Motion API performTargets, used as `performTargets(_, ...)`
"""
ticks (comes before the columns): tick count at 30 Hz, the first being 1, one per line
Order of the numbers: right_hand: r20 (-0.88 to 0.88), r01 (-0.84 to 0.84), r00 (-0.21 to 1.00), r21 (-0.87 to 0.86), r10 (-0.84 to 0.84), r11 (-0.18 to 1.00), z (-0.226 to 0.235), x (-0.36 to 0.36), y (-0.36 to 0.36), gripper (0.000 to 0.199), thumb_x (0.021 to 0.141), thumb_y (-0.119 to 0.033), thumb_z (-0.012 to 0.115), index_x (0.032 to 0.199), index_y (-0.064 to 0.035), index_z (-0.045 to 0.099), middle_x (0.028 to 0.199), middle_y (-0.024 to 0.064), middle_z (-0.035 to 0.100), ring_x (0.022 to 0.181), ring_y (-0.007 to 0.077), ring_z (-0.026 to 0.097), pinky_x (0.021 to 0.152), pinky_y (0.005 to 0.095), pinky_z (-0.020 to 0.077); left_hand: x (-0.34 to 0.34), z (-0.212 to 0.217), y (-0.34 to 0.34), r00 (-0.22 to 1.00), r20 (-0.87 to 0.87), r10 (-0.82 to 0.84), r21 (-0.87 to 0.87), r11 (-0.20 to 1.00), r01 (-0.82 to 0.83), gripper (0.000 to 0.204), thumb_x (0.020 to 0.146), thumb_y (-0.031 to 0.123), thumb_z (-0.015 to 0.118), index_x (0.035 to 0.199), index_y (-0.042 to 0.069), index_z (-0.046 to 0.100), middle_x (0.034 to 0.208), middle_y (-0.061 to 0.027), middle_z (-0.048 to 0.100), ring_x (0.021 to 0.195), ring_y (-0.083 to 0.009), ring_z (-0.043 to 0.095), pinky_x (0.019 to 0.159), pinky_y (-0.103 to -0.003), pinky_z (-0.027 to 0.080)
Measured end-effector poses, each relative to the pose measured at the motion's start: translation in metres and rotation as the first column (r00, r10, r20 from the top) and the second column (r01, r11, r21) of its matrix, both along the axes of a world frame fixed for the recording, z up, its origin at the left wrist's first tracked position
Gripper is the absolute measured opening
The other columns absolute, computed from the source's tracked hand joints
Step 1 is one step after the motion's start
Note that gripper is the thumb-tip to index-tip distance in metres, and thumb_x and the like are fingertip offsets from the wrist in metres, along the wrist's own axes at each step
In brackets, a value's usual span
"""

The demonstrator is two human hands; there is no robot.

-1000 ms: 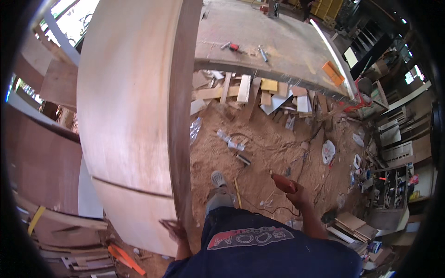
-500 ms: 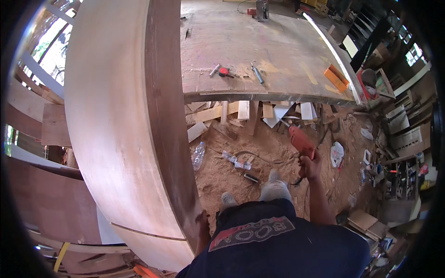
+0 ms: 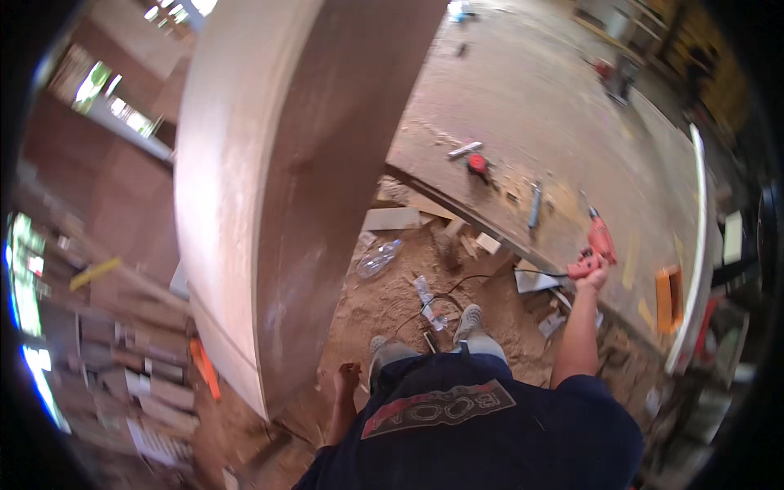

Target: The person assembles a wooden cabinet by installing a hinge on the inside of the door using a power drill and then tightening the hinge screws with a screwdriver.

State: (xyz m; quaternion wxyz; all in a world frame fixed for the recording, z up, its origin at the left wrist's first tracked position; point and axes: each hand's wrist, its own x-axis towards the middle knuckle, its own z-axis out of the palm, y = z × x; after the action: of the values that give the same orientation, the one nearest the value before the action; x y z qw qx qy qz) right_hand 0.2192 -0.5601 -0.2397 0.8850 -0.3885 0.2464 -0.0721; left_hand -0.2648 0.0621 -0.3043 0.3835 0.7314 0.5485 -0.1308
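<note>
My right hand (image 3: 594, 273) grips a red power drill (image 3: 602, 238) by its handle, with the bit pointing away over the near edge of the workbench (image 3: 523, 90). A dark cord trails left from the drill's grip. Low beside my left leg, my left hand (image 3: 347, 380) has its fingers curled in; whether anything is in them is too small to make out. It is apart from the tall curved wooden panel (image 3: 327, 163) standing on my left. On the bench lie a red and black tape measure (image 3: 477, 163), a small silver bar (image 3: 465, 150) and a slim blue-grey tool (image 3: 535, 206).
An orange block-shaped piece (image 3: 669, 299) and a long white strip (image 3: 697, 237) lie along the bench's right side. Sawdust (image 3: 408, 306), wood offcuts (image 3: 392, 219) and a clear plastic bottle (image 3: 379, 259) are on the floor. Stacked boards (image 3: 139, 384) stand at the left.
My right hand has raised the drill from above the floor to the bench edge. My left hand has come off the panel's edge. The view has turned, tilting the bench and panel.
</note>
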Motion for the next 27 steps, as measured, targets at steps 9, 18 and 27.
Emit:
performTargets(9, 0.001, -0.345, 0.550, -0.910, -0.835, -0.229, -0.018, 0.058, -0.011, 0.040, 0.093, -0.032, 0.063, 0.102, 0.0068, 0.069, 0.107, 0.0239, 0.071, 0.104, 0.0376, 0.069, 0.092, 0.0518, 0.0548, -0.046, 0.053, -0.134, 0.977, -0.212, 0.002, 0.146, 0.989, 0.029, 0.035, 0.088, 0.035, 0.069, 0.107, 0.006, 0.077, 0.106, -0.0252, 0.074, 0.103, -0.0401, 0.072, 0.090, -0.049, 0.057)
performTargets(18, -0.369, -0.261, 0.918, -0.837, 0.143, -0.481, -0.008, 0.107, 0.171, 0.055, 0.091, -0.042, 0.071, 0.124, 0.0004, 0.064, 0.115, 0.0255, 0.071, 0.112, 0.0397, 0.066, 0.095, 0.0505, 0.0512, -0.145, 0.040, -0.232, 0.876, -0.366, -0.314, -0.176, 0.948, 0.266, 0.021, 0.088, 0.017, 0.064, 0.097, 0.005, 0.078, 0.107, -0.0226, 0.075, 0.104, -0.0383, 0.073, 0.088, -0.049, 0.059)
performTargets(27, -0.131, -0.211, 0.977, -0.524, 0.167, 0.825, -0.050, 0.122, 0.146, 0.032, 0.097, -0.020, 0.065, 0.120, 0.0025, 0.067, 0.111, 0.0128, 0.072, 0.095, 0.0264, 0.070, 0.080, 0.0426, 0.0575, -0.249, 0.048, -0.254, 0.890, -0.343, -0.301, 0.085, 0.933, 0.349, 0.016, 0.089, 0.016, 0.063, 0.093, 0.009, 0.076, 0.097, -0.0183, 0.076, 0.091, -0.0338, 0.076, 0.079, -0.046, 0.061)
